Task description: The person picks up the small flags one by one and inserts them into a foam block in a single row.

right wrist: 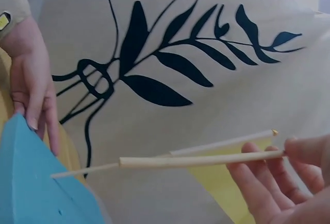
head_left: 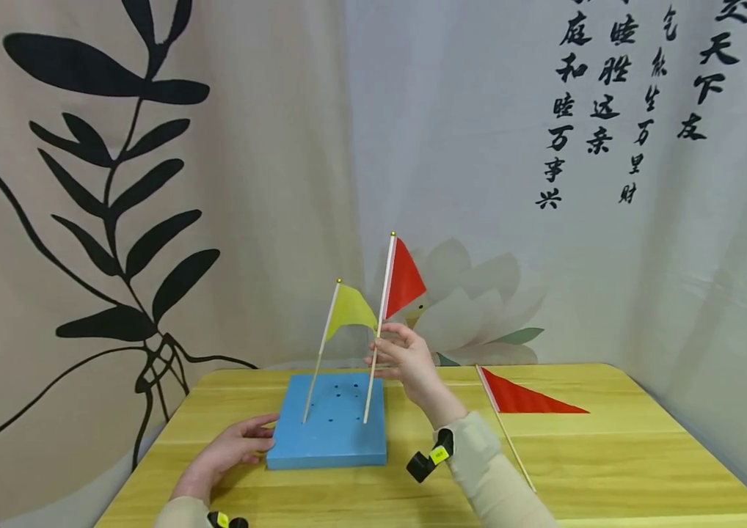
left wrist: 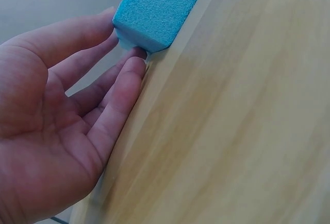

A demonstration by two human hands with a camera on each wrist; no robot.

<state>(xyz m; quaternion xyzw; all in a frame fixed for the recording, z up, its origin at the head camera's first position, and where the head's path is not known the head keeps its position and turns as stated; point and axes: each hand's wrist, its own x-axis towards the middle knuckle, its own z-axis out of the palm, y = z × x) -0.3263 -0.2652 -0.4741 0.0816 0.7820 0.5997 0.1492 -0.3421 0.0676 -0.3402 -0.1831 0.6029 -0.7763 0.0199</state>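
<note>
Here we're holding a red triangular flag with a slim pale wooden stick point(head_left: 403, 277) above the blue rectangular foam block point(head_left: 327, 452); our right hand point(head_left: 409, 359) is pinching the stick between thumb and fingers, just below the cloth. The stick's lower end is hanging free of the block. Our left hand point(head_left: 236, 446) is resting against the block's left edge, fingers loosely extended. A yellow flag on its own stick point(head_left: 349, 309) is standing in the block, and a second red flag point(head_left: 525, 396) is lying on the table point(head_left: 347, 500) right of it. We're judging our flag light, its cloth soft, its stick stiff but snappable sideways; we're favouring a lower hold, nearer the block.
</note>
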